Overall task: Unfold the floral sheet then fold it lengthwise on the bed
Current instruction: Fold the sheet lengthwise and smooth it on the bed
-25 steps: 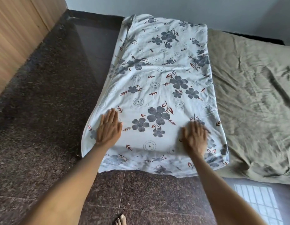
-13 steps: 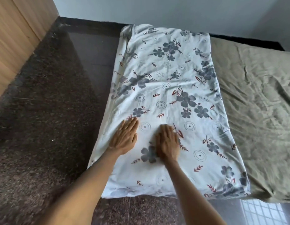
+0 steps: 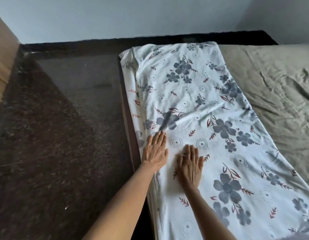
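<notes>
The floral sheet point(image 3: 207, 122) is laid out as one long strip on the left side of the bed point(image 3: 280, 94), right by the edge next to the dark floor point(image 3: 63, 135). Its long way runs from 6 o'clock up to 12 o'clock, toward the wall point(image 3: 133, 16). It looks already folded lengthwise, so smoothing is judged to be the step in hand.

Both hands are laid flat on the sheet, fingers straight and close together, palms down. Nothing is held in either one. The left hand point(image 3: 156, 151) is placed by the sheet's left edge. The right hand point(image 3: 190, 166) is just beside it, at about 4 o'clock from it, and a little nearer to the person.

Most of the strip lies ahead of the hands, at 12 to 1 o'clock. Creases are seen just past the left fingertips, near a big grey flower. The left hand is the nearer one to those creases.

The count is made: one floral sheet, one bed with a green cover, two hands, one floor, one wall. A wooden panel point(image 3: 3, 54) is seen at 10 o'clock.
</notes>
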`<state>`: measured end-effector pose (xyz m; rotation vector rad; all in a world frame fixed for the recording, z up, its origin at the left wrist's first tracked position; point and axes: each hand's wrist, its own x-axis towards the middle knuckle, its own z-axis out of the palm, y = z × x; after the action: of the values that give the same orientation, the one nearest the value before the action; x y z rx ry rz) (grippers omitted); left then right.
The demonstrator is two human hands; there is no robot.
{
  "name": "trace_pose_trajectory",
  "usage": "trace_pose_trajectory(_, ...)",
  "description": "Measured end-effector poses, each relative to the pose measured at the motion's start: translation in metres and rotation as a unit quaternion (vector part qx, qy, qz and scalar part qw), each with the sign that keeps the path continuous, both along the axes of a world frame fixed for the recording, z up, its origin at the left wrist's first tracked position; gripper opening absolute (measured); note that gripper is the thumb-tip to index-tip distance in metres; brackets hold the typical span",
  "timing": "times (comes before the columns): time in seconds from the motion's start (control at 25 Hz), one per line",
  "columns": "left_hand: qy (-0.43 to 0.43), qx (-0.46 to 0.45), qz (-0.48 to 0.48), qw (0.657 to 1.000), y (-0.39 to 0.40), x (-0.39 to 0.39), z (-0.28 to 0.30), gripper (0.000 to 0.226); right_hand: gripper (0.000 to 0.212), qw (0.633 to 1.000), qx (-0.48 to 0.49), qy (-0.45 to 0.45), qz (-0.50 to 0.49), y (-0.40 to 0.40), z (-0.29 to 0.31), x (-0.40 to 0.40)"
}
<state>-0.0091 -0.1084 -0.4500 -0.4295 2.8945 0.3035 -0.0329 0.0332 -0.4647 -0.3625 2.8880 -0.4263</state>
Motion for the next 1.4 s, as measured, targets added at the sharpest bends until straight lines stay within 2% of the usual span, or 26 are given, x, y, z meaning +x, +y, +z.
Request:
trace_pose_trajectory(0.12,-0.009,0.016,0.022,1.0,-0.047,-0.033,0.006,0.064,0.084,0.999,-0.014,-0.008,-0.046,-0.038,0.006,-0.028)
trace_pose_trajectory(0.28,-0.016,0.024,0.02,0.999,-0.115,-0.083,0.003,0.062,0.081,0.996,-0.092,-0.008,-0.003,-0.132,0.012,-0.094)
trace_pose_trajectory(0.36,0.007,0.016,0.028,0.999,-0.153,-0.117,-0.005,0.06,0.084,0.995,-0.095,0.0,0.02,-0.188,0.01,-0.13)
trace_pose_trajectory(0.52,0.069,0.038,0.049,0.996,-0.237,-0.192,-0.017,0.078,0.079,0.997,-0.047,0.023,0.051,-0.275,-0.001,-0.205)
trace_pose_trajectory(0.6,0.119,0.05,0.052,0.99,-0.268,-0.22,-0.018,0.068,0.076,0.996,-0.033,0.03,0.079,-0.299,-0.002,-0.234)
trace_pose_trajectory(0.68,0.232,0.087,0.114,0.962,-0.297,-0.252,-0.015,0.059,0.074,0.994,-0.035,0.04,0.099,-0.326,-0.002,-0.264)
trace_pose_trajectory(0.72,0.268,0.139,0.178,0.937,-0.307,-0.265,-0.009,0.06,0.074,0.993,-0.035,0.043,0.103,-0.338,-0.002,-0.275)
trace_pose_trajectory(0.84,0.337,0.296,0.368,0.814,-0.343,-0.303,0.006,0.058,0.074,0.996,-0.029,0.024,0.083,-0.373,0.0,-0.291)
trace_pose_trajectory(0.92,0.302,0.372,0.433,0.763,-0.363,-0.323,0.021,0.044,0.076,0.998,-0.031,0.011,0.061,-0.384,0.007,-0.292)
trace_pose_trajectory(1.0,0.23,0.423,0.474,0.737,-0.385,-0.343,0.032,0.018,0.078,0.999,-0.036,-0.007,0.038,-0.389,0.015,-0.292)
trace_pose_trajectory(1.08,0.156,0.454,0.496,0.724,-0.407,-0.356,0.037,0.032,0.08,0.999,-0.043,0.001,0.031,-0.401,0.028,-0.287)
trace_pose_trajectory(1.16,0.067,0.489,0.511,0.704,-0.428,-0.366,0.042,0.025,0.078,0.998,-0.035,0.017,0.048,-0.419,0.04,-0.277)
trace_pose_trajectory(1.24,0.008,0.512,0.486,0.708,-0.439,-0.37,0.042,0.018,0.07,0.998,0.0,0.019,0.054,-0.429,0.047,-0.267)
trace_pose_trajectory(1.28,0.013,0.508,0.469,0.722,-0.445,-0.372,0.044,0.014,0.065,0.998,0.015,0.032,0.056,-0.431,0.045,-0.266)
trace_pose_trajectory(1.4,0.131,0.444,0.431,0.775,-0.457,-0.376,0.049,0.016,0.026,0.999,0.008,-0.028,0.038,-0.436,0.055,-0.28)
